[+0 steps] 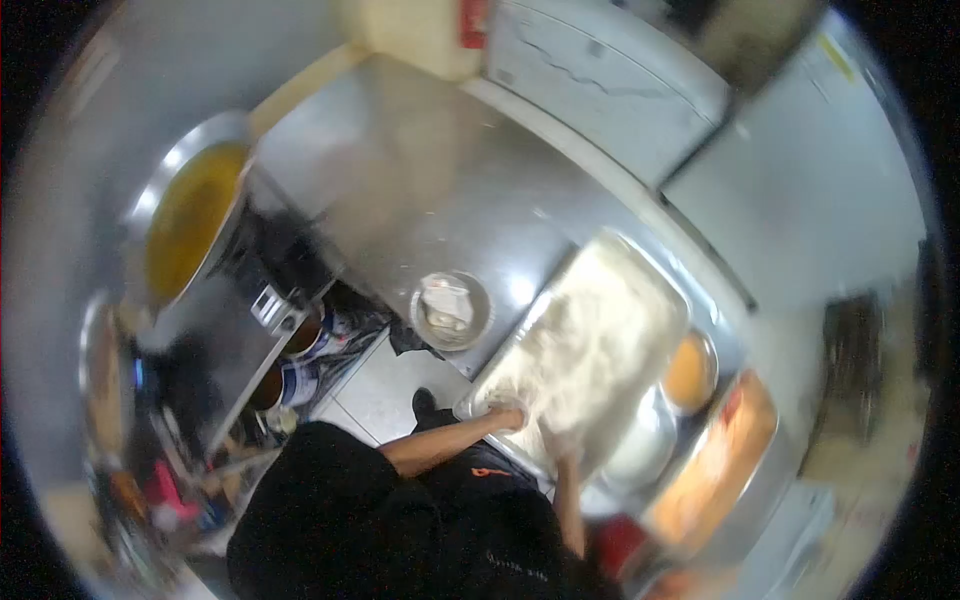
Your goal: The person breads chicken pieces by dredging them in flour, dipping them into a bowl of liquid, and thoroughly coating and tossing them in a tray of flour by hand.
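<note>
Both my hands are down at the near end of a large metal tray (560, 272) filled with white, flour-like powder (600, 330). My left hand (508, 416) is at the tray's near left part, with its fingers blurred and partly hidden in the powder. To its right, my right hand (562, 446) reaches into the same powder, pale and smeared by motion. Whether either hand grips anything does not show. A round metal bowl (484, 325) with whitish pieces in it stands left of the tray.
Right of the tray are a bowl of orange liquid (688, 374), a whitish rounded shape (640, 445) and a long tray of orange-coloured food (715, 465). A large pan (150, 195) of yellow liquid is at the left. White containers (298, 384) sit below the steel counter (400, 180).
</note>
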Demonstrator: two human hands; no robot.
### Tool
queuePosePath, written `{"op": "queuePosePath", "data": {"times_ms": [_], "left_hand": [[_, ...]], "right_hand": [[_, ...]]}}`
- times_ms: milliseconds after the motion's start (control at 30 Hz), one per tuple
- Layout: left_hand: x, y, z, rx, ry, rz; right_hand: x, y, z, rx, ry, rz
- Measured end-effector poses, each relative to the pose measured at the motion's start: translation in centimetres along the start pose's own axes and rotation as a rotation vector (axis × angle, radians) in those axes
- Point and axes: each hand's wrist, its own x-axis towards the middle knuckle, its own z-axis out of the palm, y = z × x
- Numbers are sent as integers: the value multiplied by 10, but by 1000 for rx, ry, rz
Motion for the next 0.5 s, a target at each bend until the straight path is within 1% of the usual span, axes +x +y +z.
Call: {"op": "queuePosePath", "data": {"times_ms": [33, 67, 133, 200, 233, 267, 300, 333, 367, 433, 467, 500], "left_hand": [[-2, 6, 2, -71, -7, -21], [-1, 17, 0, -210, -8, -53], [0, 44, -15, -638, -49, -119], [2, 66, -30, -978, -146, -147], [3, 69, -42, -1043, -201, -141], [7, 68, -52, -1020, -241, -126], [11, 67, -64, -917, -257, -109], [17, 62, -72, -720, -251, -84], [19, 51, -73, -452, -229, -55], [11, 27, -58, 154, -181, 2], [4, 17, -43, 339, -159, 30], [1, 11, -27, 444, -139, 46]], "right_hand": [[0, -13, 3, 105, -9, 36], [3, -25, 0, 217, -12, 72], [8, -51, -13, 420, 9, 129], [10, -68, -38, 528, 44, 139], [16, -67, -51, 533, 27, 88], [16, -59, -65, 494, 9, 2], [16, -52, -77, 428, -16, -78], [11, -41, -85, 321, -31, -128], [6, -27, -88, 196, -28, -150], [-8, 2, -67, -9, 37, -106], [-15, 14, -47, -52, 86, -64], [-14, 22, -26, -33, 135, -18]]}}
